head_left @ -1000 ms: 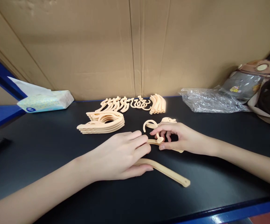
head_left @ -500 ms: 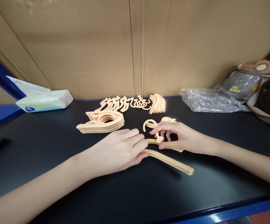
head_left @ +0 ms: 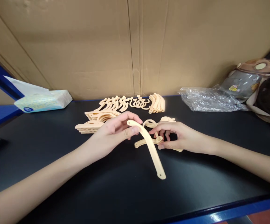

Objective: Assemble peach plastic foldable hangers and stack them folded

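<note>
My left hand (head_left: 118, 129) pinches one end of a curved cream plastic hanger arm (head_left: 152, 149) between thumb and fingers. The arm slants down toward the table's front, with a small hole at each end. Close by on the right, my right hand (head_left: 183, 137) grips a cream hanger hook (head_left: 158, 139) by its flat base. A second curved hanger arm (head_left: 139, 143) joins or lies against that base; its far end is hidden behind my right fingers. Another cream piece (head_left: 167, 119) shows just behind the right hand.
Stacked cream hanger parts (head_left: 90, 126) stand left of centre. Behind lie small curved parts (head_left: 112, 104), several hooks (head_left: 139, 102) and a bundle of arms (head_left: 157, 103). A tissue pack (head_left: 43, 101) is at left; a plastic bag (head_left: 211, 99) and a bottle (head_left: 239, 84) at right.
My left hand has lifted and turned palm inward, swinging the loose hanger arm to point more steeply down. The second arm's left end is now uncovered. My right hand has barely moved.
</note>
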A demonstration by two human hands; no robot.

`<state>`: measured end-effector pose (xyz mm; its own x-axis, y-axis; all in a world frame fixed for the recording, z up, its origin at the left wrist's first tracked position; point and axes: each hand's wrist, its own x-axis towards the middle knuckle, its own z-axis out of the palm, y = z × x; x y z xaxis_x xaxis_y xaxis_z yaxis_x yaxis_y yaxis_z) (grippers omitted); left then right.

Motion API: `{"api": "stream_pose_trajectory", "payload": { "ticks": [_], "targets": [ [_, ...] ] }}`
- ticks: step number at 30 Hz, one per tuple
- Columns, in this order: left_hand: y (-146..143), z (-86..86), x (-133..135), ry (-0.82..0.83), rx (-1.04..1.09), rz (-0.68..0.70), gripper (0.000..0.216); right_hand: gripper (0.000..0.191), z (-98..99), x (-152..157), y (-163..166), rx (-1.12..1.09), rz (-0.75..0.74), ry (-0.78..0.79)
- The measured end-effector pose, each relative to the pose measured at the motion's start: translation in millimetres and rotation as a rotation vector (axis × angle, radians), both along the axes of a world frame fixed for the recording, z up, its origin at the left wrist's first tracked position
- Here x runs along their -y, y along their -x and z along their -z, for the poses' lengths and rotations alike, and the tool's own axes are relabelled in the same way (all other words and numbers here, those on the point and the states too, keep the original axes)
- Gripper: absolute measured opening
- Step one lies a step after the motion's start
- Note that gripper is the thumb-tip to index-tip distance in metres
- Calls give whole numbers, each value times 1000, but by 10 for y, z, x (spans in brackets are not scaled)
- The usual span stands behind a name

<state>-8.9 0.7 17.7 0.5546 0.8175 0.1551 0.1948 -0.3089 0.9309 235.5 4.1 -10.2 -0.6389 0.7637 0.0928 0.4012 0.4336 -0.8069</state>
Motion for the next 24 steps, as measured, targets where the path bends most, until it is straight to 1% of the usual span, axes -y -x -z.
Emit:
{"api": "stream_pose_trajectory", "payload": {
  "ticks": [3, 7, 10, 12, 14, 15, 18, 20, 22, 24],
  "targets": [
    [23, 23, -18, 164, 106, -45, 15, 37, 6, -1, -10, 3, 3, -4],
    [17, 47, -35, 314, 245, -49, 17, 39, 18, -12, -19, -3, -12, -7],
    [-13, 28, -28, 383, 258, -39, 19, 45, 26, -22, -24, 5, -26, -22],
    [-30, 15, -10, 392, 201, -35, 23, 52, 23, -23, -28, 0, -36, -25],
    [-39, 18, 17, 314, 59, -35, 30, 56, 11, -18, -32, -14, -47, -1],
    [-40, 26, 32, 230, -44, -38, 32, 53, 5, -16, -34, -30, -48, 14],
    [-44, 73, 72, -125, -405, -55, 33, 35, -7, -18, -38, -101, -20, 84],
    [-51, 109, 91, -293, -577, -73, 30, 33, -2, -30, -37, -142, 18, 131],
    [-60, 140, 100, -360, -649, -77, 30, 31, 7, -44, -34, -171, 44, 177],
    [-68, 168, 101, -390, -659, -64, 32, 28, 14, -57, -26, -204, 52, 216]
  ]
}}
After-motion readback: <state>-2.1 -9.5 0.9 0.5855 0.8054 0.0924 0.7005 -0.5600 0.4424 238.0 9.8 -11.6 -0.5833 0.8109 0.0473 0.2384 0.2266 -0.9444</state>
